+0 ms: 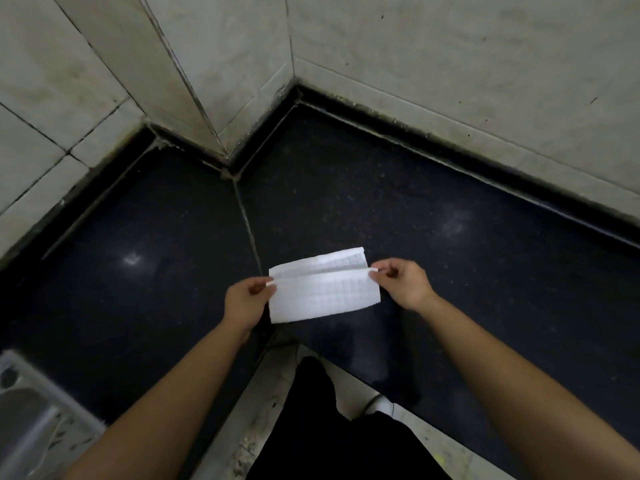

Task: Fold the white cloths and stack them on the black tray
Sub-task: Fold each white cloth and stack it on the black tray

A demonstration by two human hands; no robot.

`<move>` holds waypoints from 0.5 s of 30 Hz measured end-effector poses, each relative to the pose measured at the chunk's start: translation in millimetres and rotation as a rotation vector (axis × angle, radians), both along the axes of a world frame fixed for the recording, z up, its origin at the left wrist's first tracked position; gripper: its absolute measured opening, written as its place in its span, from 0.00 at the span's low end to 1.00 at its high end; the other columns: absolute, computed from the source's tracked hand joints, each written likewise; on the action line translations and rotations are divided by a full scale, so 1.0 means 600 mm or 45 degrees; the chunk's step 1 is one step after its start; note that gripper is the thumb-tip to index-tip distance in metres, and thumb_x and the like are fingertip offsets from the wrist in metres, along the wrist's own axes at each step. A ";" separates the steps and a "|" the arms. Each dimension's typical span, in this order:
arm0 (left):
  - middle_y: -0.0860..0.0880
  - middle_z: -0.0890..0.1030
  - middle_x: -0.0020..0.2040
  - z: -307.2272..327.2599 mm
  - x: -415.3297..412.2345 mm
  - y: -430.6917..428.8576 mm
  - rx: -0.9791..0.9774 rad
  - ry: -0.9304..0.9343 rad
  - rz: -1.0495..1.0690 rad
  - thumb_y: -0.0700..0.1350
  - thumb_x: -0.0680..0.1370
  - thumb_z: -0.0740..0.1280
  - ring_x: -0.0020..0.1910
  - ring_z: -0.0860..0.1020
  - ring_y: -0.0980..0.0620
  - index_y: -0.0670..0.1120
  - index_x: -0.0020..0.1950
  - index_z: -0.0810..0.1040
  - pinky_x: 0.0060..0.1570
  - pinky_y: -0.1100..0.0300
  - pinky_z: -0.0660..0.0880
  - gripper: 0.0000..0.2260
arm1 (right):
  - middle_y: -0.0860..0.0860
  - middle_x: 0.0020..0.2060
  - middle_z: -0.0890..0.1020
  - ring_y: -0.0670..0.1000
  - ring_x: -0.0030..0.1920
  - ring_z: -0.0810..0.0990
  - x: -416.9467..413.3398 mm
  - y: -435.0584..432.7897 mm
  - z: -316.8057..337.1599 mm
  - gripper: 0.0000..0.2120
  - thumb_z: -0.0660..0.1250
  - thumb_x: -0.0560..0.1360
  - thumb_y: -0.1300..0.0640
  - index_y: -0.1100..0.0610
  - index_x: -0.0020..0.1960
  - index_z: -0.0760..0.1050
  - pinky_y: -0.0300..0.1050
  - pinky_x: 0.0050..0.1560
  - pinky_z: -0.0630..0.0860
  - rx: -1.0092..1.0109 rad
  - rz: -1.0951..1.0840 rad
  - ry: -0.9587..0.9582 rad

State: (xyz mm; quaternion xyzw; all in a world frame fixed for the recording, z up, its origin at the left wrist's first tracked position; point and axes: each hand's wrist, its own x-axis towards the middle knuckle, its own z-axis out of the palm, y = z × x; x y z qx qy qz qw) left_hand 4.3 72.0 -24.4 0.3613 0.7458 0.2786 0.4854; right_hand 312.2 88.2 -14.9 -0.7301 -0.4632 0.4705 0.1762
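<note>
A white cloth (323, 292) with a faint grid pattern is held above the dark counter, near its front edge. It is folded over lengthwise, with a back layer showing above the crease. My left hand (247, 299) pinches the cloth's left end at the crease. My right hand (401, 282) pinches the right end. Both forearms reach in from the bottom of the frame. No black tray is in view.
The black speckled counter (450, 237) runs into a corner between pale tiled walls (450, 64). A steel sink (27, 420) sits at the bottom left. Below the counter edge I see my dark trousers (332, 438) and a light floor.
</note>
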 end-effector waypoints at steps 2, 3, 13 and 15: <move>0.45 0.83 0.50 -0.011 0.005 0.025 -0.024 -0.003 0.081 0.39 0.77 0.72 0.48 0.79 0.50 0.43 0.56 0.83 0.51 0.56 0.76 0.08 | 0.45 0.47 0.83 0.46 0.50 0.80 -0.013 0.029 -0.007 0.09 0.72 0.76 0.52 0.50 0.56 0.82 0.40 0.57 0.76 -0.001 -0.069 -0.003; 0.45 0.82 0.49 -0.020 0.006 0.035 -0.034 0.015 0.107 0.39 0.76 0.72 0.48 0.80 0.49 0.43 0.55 0.83 0.52 0.56 0.76 0.08 | 0.46 0.47 0.82 0.46 0.50 0.80 -0.018 0.042 -0.012 0.09 0.72 0.77 0.52 0.51 0.57 0.82 0.39 0.56 0.75 -0.004 -0.090 -0.019; 0.49 0.82 0.45 -0.053 0.006 0.057 -0.070 0.170 0.119 0.42 0.76 0.73 0.46 0.80 0.52 0.45 0.51 0.82 0.51 0.59 0.75 0.05 | 0.48 0.50 0.84 0.47 0.50 0.80 -0.042 0.098 -0.049 0.09 0.69 0.78 0.53 0.49 0.58 0.82 0.37 0.52 0.73 -0.042 -0.109 -0.094; 0.50 0.82 0.44 -0.055 0.004 0.056 -0.071 0.179 0.125 0.43 0.76 0.73 0.46 0.80 0.52 0.45 0.51 0.82 0.52 0.58 0.75 0.05 | 0.48 0.50 0.84 0.47 0.50 0.80 -0.044 0.101 -0.051 0.09 0.68 0.79 0.53 0.49 0.58 0.82 0.37 0.53 0.73 -0.035 -0.107 -0.098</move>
